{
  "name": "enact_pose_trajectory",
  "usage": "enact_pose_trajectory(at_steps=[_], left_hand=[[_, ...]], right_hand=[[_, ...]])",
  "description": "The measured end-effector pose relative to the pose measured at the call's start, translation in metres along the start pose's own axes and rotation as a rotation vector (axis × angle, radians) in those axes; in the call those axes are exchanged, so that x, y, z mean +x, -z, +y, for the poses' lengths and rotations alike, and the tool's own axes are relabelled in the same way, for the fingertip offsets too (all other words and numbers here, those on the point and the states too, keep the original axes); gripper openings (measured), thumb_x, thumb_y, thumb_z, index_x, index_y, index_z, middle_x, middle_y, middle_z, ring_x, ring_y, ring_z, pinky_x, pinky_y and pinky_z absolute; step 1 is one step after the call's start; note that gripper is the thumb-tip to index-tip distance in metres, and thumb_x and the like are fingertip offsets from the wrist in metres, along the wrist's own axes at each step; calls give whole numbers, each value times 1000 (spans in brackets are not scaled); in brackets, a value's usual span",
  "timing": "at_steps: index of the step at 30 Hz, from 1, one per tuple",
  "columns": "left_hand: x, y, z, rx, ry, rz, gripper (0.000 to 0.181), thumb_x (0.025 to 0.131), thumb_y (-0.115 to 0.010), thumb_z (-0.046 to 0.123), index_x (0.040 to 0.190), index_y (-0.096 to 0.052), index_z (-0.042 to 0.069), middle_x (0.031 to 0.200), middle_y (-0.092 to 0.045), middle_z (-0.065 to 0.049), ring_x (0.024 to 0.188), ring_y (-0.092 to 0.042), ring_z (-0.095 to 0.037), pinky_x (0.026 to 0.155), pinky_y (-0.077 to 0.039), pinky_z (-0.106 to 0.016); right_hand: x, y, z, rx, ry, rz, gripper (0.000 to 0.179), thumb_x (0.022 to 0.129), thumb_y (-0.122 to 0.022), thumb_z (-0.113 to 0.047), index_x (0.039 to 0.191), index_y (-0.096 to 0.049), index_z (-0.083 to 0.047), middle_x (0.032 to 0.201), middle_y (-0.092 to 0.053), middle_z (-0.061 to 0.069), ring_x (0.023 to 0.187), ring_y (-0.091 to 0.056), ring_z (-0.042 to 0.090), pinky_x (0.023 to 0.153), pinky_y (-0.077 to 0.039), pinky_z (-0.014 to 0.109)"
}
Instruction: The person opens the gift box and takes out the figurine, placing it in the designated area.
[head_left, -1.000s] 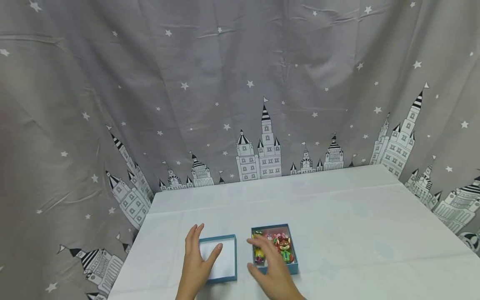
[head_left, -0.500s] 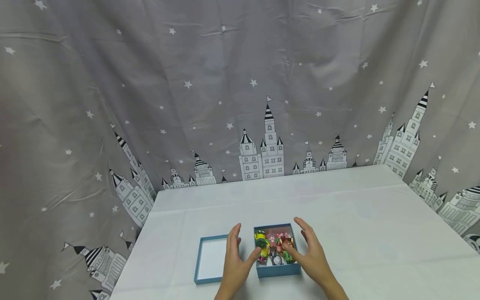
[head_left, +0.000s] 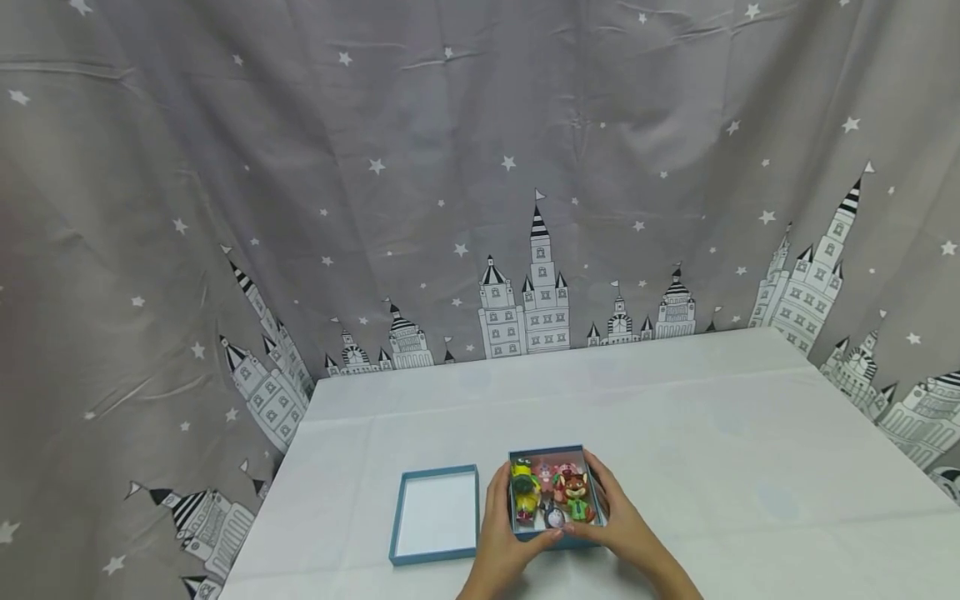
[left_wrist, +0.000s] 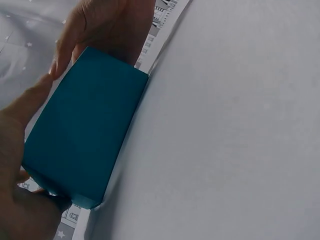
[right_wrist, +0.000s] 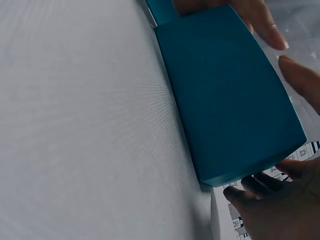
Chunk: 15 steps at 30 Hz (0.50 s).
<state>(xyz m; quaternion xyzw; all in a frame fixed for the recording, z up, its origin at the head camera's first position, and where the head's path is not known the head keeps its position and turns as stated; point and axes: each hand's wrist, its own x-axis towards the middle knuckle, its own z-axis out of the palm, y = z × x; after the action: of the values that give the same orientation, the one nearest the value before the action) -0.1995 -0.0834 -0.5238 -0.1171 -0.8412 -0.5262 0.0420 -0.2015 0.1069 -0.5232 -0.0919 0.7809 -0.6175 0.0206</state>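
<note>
A blue box (head_left: 576, 542) without a cover stands on the white table, filled with several small toy figures. Among them are a fox in a green shirt (head_left: 577, 493), a yellow and green figure (head_left: 525, 492), a grey and white one (head_left: 553, 517) and pink ones behind. My left hand (head_left: 501, 540) grips the box's left side, its thumb along the near wall. From the right side my right hand (head_left: 624, 523) holds it in the same way, the thumbs almost meeting. Both wrist views show the plain blue near wall (left_wrist: 87, 120) between the hands.
Left of the box lies a shallow blue box lid (head_left: 437, 512), its white inside facing up. White cloth covers the table (head_left: 720, 467). A grey curtain (head_left: 420, 192) with stars and castles hangs behind and at the sides.
Both hands moved right from above the lid and box, spread around the box, then closed in and took hold of its sides. The head view shifted slightly.
</note>
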Motion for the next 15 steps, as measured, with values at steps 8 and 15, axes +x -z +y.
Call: enact_pose_trajectory(at_steps=[8, 15], left_hand=[[-2, -4, -1, 21, 20, 27, 106, 64, -74, 50, 142, -15, 11, 145, -18, -9, 130, -27, -32, 104, -27, -49], [-2, -5, -3, 4, 33, 37, 104, 65, -75, 47, 142, -15, 10, 145, -18, -9, 131, -26, -32, 104, -26, -49]], right_hand=[[0, 3, 2, 11, -18, -19, 98, 69, -77, -20, 144, -14, -17, 149, -10, 12, 134, -10, 36, 106, -18, 51], [0, 2, 3, 20, -3, -1, 98, 68, -78, -20, 144, -16, -18, 149, -12, 13, 134, -10, 37, 106, -18, 51]])
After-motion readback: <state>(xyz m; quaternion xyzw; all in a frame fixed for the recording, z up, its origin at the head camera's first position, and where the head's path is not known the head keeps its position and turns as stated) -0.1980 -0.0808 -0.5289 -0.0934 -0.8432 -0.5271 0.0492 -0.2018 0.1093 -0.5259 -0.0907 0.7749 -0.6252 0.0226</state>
